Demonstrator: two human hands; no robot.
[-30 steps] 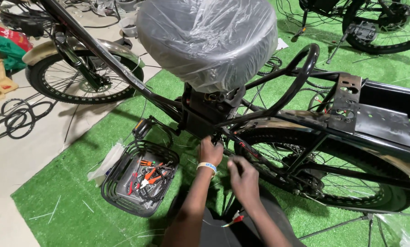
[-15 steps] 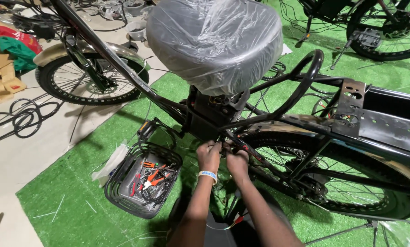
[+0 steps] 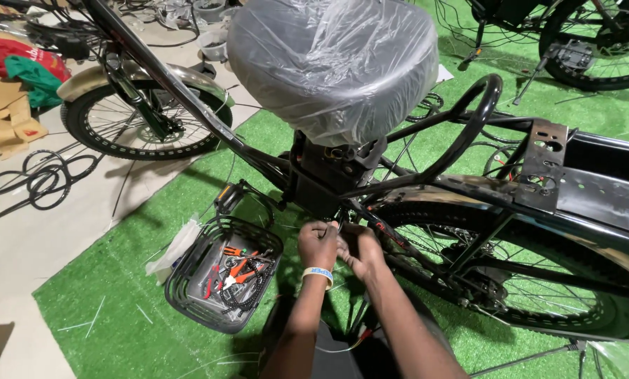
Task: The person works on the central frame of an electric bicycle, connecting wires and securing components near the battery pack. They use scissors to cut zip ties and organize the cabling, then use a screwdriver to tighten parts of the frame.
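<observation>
Currently both hands pinch something small at the bike frame (image 3: 370,184) under the wrapped saddle (image 3: 332,67): left hand (image 3: 318,243) and right hand (image 3: 360,247) closed, item hidden. Risk: fingers slip toward rear wheel (image 3: 518,270) spokes; loose wires snag. Tool basket (image 3: 223,274) sits left.

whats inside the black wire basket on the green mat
The black wire basket holds orange-handled pliers, a red-handled tool and dark cable or chain. Anything beneath them is covered.
</observation>
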